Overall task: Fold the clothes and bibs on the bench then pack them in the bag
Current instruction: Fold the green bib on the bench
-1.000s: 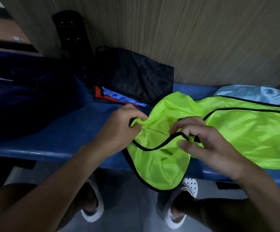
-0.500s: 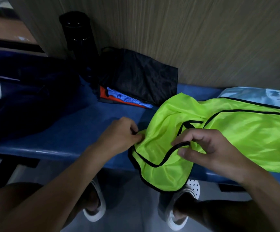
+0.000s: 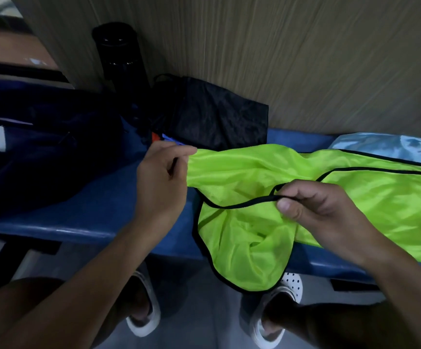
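bib [image 3: 370,197] corner in left hand [image 3: 161,180] now higher (right hand [image 3: 322,210] on trim)

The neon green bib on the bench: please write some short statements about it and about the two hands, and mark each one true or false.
1. The left hand pinches an edge of the neon green bib. True.
2. The right hand lies flat and open on the bib. False: its fingers and thumb pinch the bib's black trim.
3. The whole bib lies on the blue bench. False: its near part hangs over the front edge of the bench, above the white shoes.
4. A black mesh bag lies behind the bib, by the wall. True.
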Action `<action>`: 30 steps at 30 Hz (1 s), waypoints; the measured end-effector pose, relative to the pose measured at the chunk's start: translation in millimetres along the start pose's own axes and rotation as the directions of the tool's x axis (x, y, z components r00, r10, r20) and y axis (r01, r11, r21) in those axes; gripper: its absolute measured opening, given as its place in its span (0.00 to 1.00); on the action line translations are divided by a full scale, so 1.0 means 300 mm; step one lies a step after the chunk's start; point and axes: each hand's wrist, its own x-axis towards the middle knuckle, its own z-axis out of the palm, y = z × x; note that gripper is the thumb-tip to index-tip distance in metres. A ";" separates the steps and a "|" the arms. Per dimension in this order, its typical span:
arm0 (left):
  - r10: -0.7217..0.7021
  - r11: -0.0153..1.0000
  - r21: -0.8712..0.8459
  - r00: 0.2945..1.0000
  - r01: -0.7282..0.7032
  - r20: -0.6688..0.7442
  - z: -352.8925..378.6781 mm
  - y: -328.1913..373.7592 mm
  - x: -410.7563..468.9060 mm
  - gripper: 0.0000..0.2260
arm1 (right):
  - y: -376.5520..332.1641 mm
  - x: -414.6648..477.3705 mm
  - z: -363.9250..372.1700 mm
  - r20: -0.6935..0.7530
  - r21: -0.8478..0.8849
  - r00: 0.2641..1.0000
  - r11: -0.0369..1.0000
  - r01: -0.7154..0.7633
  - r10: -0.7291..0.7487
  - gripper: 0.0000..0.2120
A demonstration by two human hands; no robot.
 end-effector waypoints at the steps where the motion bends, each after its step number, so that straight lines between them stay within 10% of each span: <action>1: 0.041 0.999 -0.009 0.999 -0.040 0.009 -0.003 0.005 -0.002 0.13 | -0.008 0.004 0.005 0.013 -0.023 1.000 1.000 0.015 -0.015 0.19; 6: 0.073 0.997 -0.041 0.983 -0.067 0.170 0.010 0.022 -0.029 0.16 | -0.037 0.066 0.031 -0.033 -0.162 0.999 0.987 -0.010 0.004 0.02; 14: 0.066 0.941 -0.332 0.918 0.074 0.391 -0.005 0.045 -0.054 0.12 | -0.030 0.167 0.057 -0.070 -0.169 0.991 0.980 0.102 -0.115 0.01; 30: 0.087 0.947 -0.320 0.947 0.017 0.308 0.019 0.031 -0.048 0.10 | -0.066 0.217 0.049 0.092 0.032 0.996 0.999 0.005 -0.008 0.04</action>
